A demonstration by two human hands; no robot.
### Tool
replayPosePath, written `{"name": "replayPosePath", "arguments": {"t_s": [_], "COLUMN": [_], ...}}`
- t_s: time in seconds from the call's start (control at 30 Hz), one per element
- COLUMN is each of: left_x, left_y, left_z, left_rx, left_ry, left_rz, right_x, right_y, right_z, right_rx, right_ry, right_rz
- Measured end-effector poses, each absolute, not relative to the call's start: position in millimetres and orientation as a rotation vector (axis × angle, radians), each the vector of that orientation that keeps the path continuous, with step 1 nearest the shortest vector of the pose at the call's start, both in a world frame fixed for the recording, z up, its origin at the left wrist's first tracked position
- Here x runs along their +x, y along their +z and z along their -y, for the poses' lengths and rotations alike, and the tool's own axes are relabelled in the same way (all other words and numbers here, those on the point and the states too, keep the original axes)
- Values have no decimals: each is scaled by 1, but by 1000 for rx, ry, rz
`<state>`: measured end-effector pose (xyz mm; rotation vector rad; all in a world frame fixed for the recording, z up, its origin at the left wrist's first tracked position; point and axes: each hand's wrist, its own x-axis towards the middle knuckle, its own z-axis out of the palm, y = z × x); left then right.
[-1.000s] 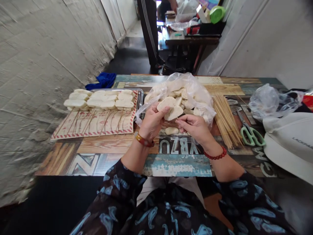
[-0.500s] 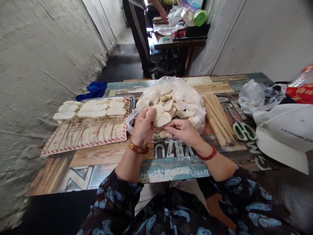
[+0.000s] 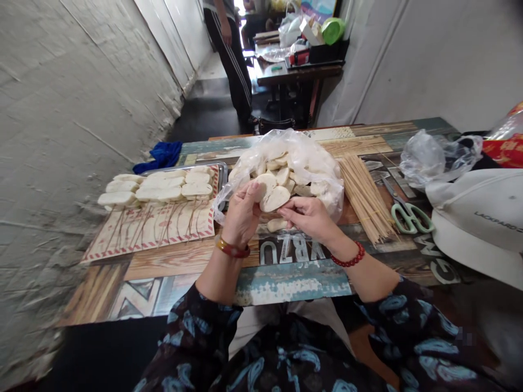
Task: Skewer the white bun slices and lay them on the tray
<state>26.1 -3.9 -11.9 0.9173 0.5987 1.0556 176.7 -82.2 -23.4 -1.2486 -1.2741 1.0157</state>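
Observation:
My left hand (image 3: 242, 212) is closed on two pale, oval bread slices (image 3: 274, 198) that overlap, thumb on their left side. At the lower right edge of the nearer slice, my right hand (image 3: 307, 215) pinches with thumb and forefinger. Whatever is between those fingertips is too small to make out. Just behind both hands, an open clear plastic bag (image 3: 312, 146) holds many more slices. One loose slice (image 3: 277, 224) lies on the table below my hands. To the right lies a bundle of thin wooden skewers (image 3: 365, 198).
On the left, skewered bread slices (image 3: 159, 188) rest in rows on a paper-lined metal tray (image 3: 223, 177). A blue cloth (image 3: 159, 156) lies behind it. Green-handled scissors (image 3: 411, 218), a crumpled plastic bag (image 3: 437, 158) and a white cap (image 3: 478, 212) sit right. Another person (image 3: 231, 54) stands beyond the table.
My hands keep nearly the same grip on the slices. The view has shifted slightly. The person in the background has drawn their hand back from the far table and lowered it.

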Motion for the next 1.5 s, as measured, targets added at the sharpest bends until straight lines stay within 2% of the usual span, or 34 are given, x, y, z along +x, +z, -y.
{"name": "replayPosePath", "arguments": {"t_s": [0.17, 0.43, 0.57, 0.73, 0.93, 1.07, 1.17, 1.3, 1.5], "left_x": [16, 13, 13, 19, 24, 23, 23, 22, 17], "left_y": [-14, -28, -33, -42, -51, -51, -45, -31, -15], "left_z": [-6, -17, -16, -11, -11, -12, -9, -2, 3], "left_rx": [936, 1344, 1635, 2307, 2623, 2440, 1980, 1356, 981], "left_ry": [1145, 1393, 1211, 830, 695, 832, 935, 938, 976], "left_rz": [-655, -835, -926, -976, -1022, -942, -886, -709, -593], "right_x": [199, 215, 215, 213, 210, 212, 212, 210, 207], "right_y": [-17, 1, 3, 5, 4, 4, 4, 7, 7], "right_z": [82, 88, 87, 87, 86, 86, 86, 89, 92], "right_rx": [-1221, -1163, -1117, -1033, -1052, -1023, -1018, -1021, -1087], "right_ry": [875, 726, 751, 813, 830, 823, 840, 879, 926], "right_rz": [1123, 916, 923, 934, 982, 975, 969, 937, 900]}}
